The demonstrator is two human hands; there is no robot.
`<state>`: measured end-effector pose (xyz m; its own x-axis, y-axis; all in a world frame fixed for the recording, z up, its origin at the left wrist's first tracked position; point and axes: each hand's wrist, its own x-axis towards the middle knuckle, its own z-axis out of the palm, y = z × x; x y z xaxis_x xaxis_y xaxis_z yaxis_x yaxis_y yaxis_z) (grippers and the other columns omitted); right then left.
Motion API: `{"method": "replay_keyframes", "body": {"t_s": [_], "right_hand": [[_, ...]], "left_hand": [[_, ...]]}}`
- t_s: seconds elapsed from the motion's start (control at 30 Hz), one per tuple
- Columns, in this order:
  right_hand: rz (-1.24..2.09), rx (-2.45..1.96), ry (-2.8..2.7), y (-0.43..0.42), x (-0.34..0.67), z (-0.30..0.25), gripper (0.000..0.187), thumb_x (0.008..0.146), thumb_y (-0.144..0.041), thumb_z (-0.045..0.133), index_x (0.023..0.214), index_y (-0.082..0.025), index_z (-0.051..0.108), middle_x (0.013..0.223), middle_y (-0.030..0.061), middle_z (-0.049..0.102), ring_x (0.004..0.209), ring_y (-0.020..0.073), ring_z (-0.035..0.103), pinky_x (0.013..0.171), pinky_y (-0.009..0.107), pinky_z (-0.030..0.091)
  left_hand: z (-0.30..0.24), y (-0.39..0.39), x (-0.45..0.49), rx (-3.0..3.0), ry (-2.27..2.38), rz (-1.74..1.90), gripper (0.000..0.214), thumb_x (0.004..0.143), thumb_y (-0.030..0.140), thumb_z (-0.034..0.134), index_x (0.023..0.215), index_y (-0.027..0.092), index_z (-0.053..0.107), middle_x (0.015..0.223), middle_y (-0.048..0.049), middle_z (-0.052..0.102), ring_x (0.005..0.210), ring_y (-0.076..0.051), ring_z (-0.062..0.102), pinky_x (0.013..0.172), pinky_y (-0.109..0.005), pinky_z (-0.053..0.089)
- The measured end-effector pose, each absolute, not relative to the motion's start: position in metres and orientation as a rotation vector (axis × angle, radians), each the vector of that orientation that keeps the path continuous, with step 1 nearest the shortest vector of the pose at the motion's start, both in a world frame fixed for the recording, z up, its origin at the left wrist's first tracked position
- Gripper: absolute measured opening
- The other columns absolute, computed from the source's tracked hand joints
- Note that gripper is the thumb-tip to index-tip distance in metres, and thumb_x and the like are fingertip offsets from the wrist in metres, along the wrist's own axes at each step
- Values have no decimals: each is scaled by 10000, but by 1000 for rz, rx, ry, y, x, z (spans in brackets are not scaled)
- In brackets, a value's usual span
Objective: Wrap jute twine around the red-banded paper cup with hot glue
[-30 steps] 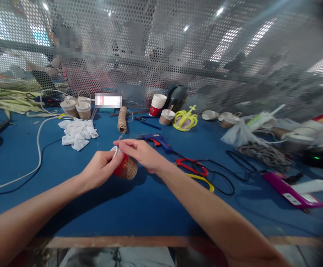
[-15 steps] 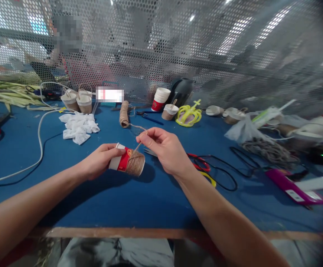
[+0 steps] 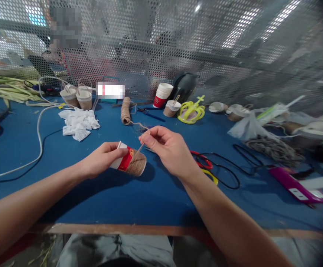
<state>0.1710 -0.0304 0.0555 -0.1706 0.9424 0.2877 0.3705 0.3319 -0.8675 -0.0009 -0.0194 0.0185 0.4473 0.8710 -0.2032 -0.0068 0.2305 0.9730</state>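
My left hand [image 3: 101, 158] grips a red and white paper cup [image 3: 124, 162] held on its side over the blue table [image 3: 139, 196]. The cup's lower half is wound in brown twine [image 3: 137, 165]. My right hand [image 3: 168, 148] pinches the loose strand of twine just above the cup, fingers closed on it. The strand runs back to a twine spool [image 3: 125, 110] lying farther up the table.
Twine-covered cups [image 3: 77, 98] and white crumpled paper [image 3: 79, 123] sit at back left beside a white cable [image 3: 39, 129]. A cup stack [image 3: 162, 95], a yellow crown [image 3: 191, 112], red and yellow scissors [image 3: 204, 165], black cord and a magenta tool [image 3: 295, 184] lie to the right. A person sits behind the mesh screen [image 3: 178, 44].
My right hand moved from the cup's rim out to the right, drawing the twine strand taut. The cup tipped further onto its side in my left hand.
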Motion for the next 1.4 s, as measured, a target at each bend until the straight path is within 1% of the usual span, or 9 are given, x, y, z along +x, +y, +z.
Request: {"method": "replay_keyframes", "body": {"t_s": [0.1, 0.27, 0.47, 0.7, 1.0, 1.23, 1.3, 1.4], "right_hand": [[810, -1219, -1712, -26, 171, 52, 178, 764, -336, 559, 710, -167, 549, 712, 16, 594, 661, 126, 527, 638, 263, 428], [821, -1260, -1729, -24, 170, 50, 178, 768, -315, 549, 692, -154, 544, 674, 6, 565, 615, 106, 491, 601, 247, 413], [856, -1296, -1730, -24, 168, 50, 176, 767, -303, 545, 685, -148, 537, 649, -4, 546, 582, 96, 471, 566, 238, 400], [880, -1286, -1762, -24, 167, 47, 191, 761, -321, 541, 671, -154, 523, 620, -19, 514, 549, 89, 451, 520, 228, 369], [906, -1285, -1791, -25, 166, 45, 198, 760, -330, 537, 668, -156, 522, 598, -24, 516, 528, 85, 444, 514, 227, 358], [987, -1288, -1769, -29, 164, 47, 200, 745, -336, 550, 686, -145, 548, 630, -12, 534, 552, 89, 455, 516, 223, 361], [1013, -1293, -1764, -30, 164, 47, 192, 743, -328, 550, 685, -145, 548, 627, -16, 530, 546, 86, 452, 523, 224, 364], [1058, -1276, -1744, -29, 165, 45, 184, 739, -325, 555, 705, -144, 548, 679, -1, 554, 580, 94, 476, 557, 231, 382]], "left_hand": [[21, -22, -2, 1300, 909, 721, 228, 695, 332, 564, 737, 108, 584, 585, 30, 520, 489, -65, 406, 472, -179, 297], [21, -26, -4, 1356, 859, 699, 226, 724, 341, 535, 755, 122, 584, 612, 32, 522, 517, -69, 408, 501, -178, 312], [18, -27, -5, 1391, 830, 714, 239, 735, 347, 531, 779, 122, 596, 662, 12, 544, 564, -84, 438, 553, -191, 354], [21, -29, -5, 1476, 793, 739, 238, 733, 335, 518, 767, 118, 610, 666, -2, 545, 573, -95, 429, 550, -194, 369], [23, -32, -6, 1569, 824, 774, 244, 695, 353, 532, 672, 116, 583, 627, -11, 526, 572, -109, 423, 551, -212, 379], [21, -32, -10, 1696, 738, 793, 218, 745, 300, 489, 689, 116, 593, 607, -1, 521, 549, -99, 409, 526, -193, 362], [19, -32, -12, 1750, 742, 793, 235, 754, 307, 479, 674, 116, 589, 597, -1, 511, 544, -100, 404, 516, -193, 355], [18, -32, -14, 1842, 753, 805, 270, 760, 331, 468, 631, 117, 570, 565, 0, 484, 520, -100, 382, 491, -197, 340]]}}
